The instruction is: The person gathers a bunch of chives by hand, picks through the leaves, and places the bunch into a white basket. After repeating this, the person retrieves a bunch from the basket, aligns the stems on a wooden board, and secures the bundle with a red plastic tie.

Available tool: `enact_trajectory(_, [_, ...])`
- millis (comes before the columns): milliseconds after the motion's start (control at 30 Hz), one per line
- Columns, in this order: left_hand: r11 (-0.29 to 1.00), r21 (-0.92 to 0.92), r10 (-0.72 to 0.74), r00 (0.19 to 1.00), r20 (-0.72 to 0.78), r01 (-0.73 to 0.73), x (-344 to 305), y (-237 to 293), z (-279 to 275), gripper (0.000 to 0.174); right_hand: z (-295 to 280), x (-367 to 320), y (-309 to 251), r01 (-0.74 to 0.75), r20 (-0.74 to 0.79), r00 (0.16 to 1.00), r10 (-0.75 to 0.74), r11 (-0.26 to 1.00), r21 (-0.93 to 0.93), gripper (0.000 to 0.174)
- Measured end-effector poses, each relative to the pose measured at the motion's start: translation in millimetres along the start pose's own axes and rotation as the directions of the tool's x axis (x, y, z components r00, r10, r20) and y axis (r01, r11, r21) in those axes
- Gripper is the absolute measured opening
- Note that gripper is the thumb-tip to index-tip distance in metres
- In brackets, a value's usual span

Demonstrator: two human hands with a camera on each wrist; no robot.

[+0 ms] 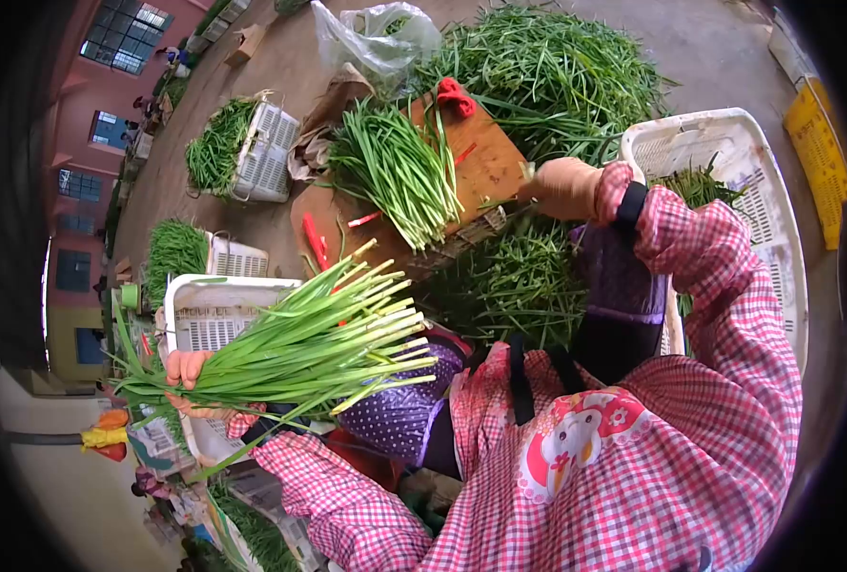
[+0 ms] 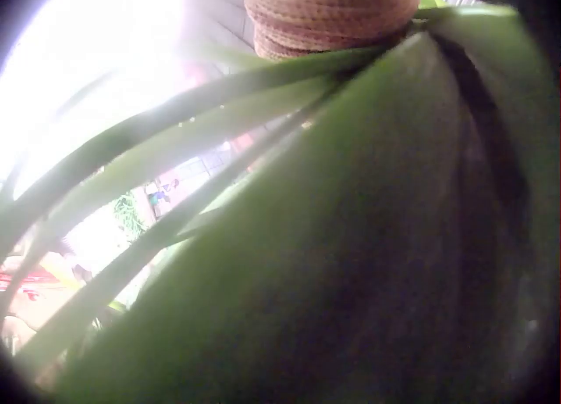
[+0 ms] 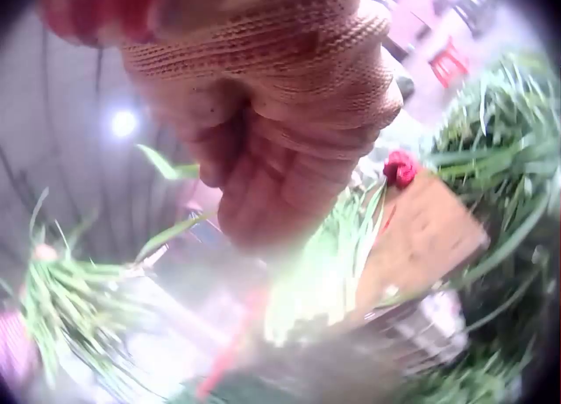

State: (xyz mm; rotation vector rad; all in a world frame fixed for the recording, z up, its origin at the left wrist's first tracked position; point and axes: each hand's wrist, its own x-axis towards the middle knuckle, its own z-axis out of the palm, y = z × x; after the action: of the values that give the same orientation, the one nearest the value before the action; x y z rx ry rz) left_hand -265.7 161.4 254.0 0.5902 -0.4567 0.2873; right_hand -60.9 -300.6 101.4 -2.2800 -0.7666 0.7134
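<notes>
In the head view, my left hand [image 1: 187, 372] grips a loose bunch of chives [image 1: 299, 357] by its leafy end, the pale cut ends fanned to the right. In the left wrist view, the knit glove [image 2: 333, 18] shows above broad, blurred leaves [image 2: 351, 202]. My right hand [image 1: 561, 186], also in a knit glove, is beside the right edge of a brown board [image 1: 490, 157]. In the right wrist view its fingers [image 3: 280, 193] are curled, with a thin chive leaf [image 3: 171, 165] pinched at the thumb. On the board lies another bunch of chives [image 1: 395, 167].
A large heap of chives [image 1: 557, 71] lies behind the board, with looser leaves [image 1: 509, 286] below it. White plastic baskets stand at right [image 1: 776, 172] and left [image 1: 180, 305]. Red ties [image 1: 314, 240] and a red cloth [image 1: 457, 97] lie at the board. A clear plastic bag [image 1: 376, 43] is behind.
</notes>
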Motion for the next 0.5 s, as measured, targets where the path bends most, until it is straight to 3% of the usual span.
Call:
enact_trajectory(33, [1.000,-0.018,0.019,1.000,-0.007,-0.019,-1,0,-1,0.021,-12,-16,-22,0.033,0.063,0.998,0.012,0.738,-0.674,0.034])
enact_trajectory(67, [1.000,0.004,-0.004,1.000,0.005,0.004,-2,-1,2,0.020,-7,-17,-27,-0.005,0.101,0.989,0.109,0.703,-0.711,0.045])
enact_trajectory(100, [1.000,0.007,-0.008,1.000,0.003,0.008,-1,-1,1,0.020,-3,-20,-34,-0.004,0.103,0.989,0.108,0.707,-0.707,0.045])
enact_trajectory(167, [0.999,0.048,-0.027,0.997,0.074,0.024,0,-2,0,0.020,6,-32,-52,0.258,-0.001,0.961,-0.277,0.897,-0.359,0.035])
enact_trajectory(200, [0.998,0.048,-0.030,0.997,0.069,0.027,0,-2,-1,0.020,13,-35,-65,0.295,-0.006,0.954,-0.298,0.946,-0.137,0.027])
enact_trajectory(267, [0.995,0.072,-0.074,0.987,0.139,0.064,3,-1,-2,0.018,27,-45,-94,0.372,-0.061,0.927,-0.369,0.893,0.254,0.012])
enact_trajectory(300, [0.995,0.073,-0.079,0.988,0.136,0.070,7,-7,5,0.018,32,-45,-103,0.419,-0.046,0.903,-0.426,0.854,0.308,0.013])
enact_trajectory(400, [0.988,0.055,-0.148,0.975,0.165,0.141,15,-29,27,0.018,57,-30,-117,0.435,-0.040,0.897,-0.440,0.865,0.252,0.017])
enact_trajectory(500, [0.989,0.057,-0.142,0.980,0.137,0.136,19,-34,29,0.018,67,-21,-127,0.430,-0.108,0.895,-0.433,0.901,-0.055,0.032])
